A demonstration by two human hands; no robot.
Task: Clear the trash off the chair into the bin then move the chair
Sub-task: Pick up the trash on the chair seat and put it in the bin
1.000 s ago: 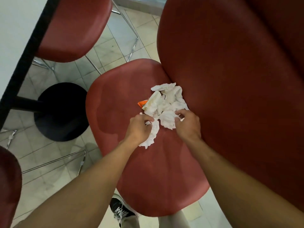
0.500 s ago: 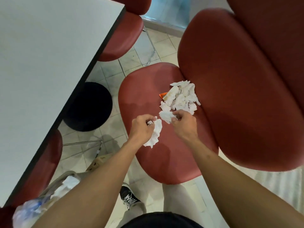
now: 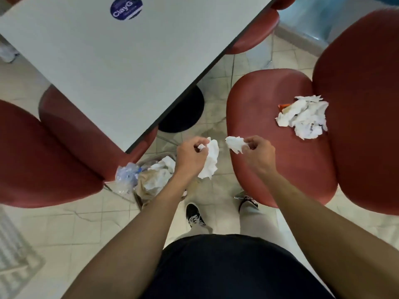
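A red chair (image 3: 269,169) stands at the right, its seat facing me. A pile of crumpled white tissues (image 3: 304,116) with an orange scrap (image 3: 283,106) lies at the back of the seat. My left hand (image 3: 190,157) is shut on a white tissue (image 3: 210,161), held over the floor just right of the bin (image 3: 151,180). My right hand (image 3: 258,153) is shut on a smaller crumpled tissue (image 3: 235,143) above the seat's left edge. The bin, lined with clear plastic, holds paper trash and sits on the floor by the table corner.
A grey table (image 3: 121,61) with a blue round sticker fills the upper left; its black base (image 3: 183,113) is on the tiled floor. Other red chairs stand at the left (image 3: 49,152) and top (image 3: 252,31). My feet (image 3: 195,214) are between bin and chair.
Both hands lifted a tissue each off the pile and moved left and toward me, away from the seat's back. The view swung left, bringing the bin and table into sight.
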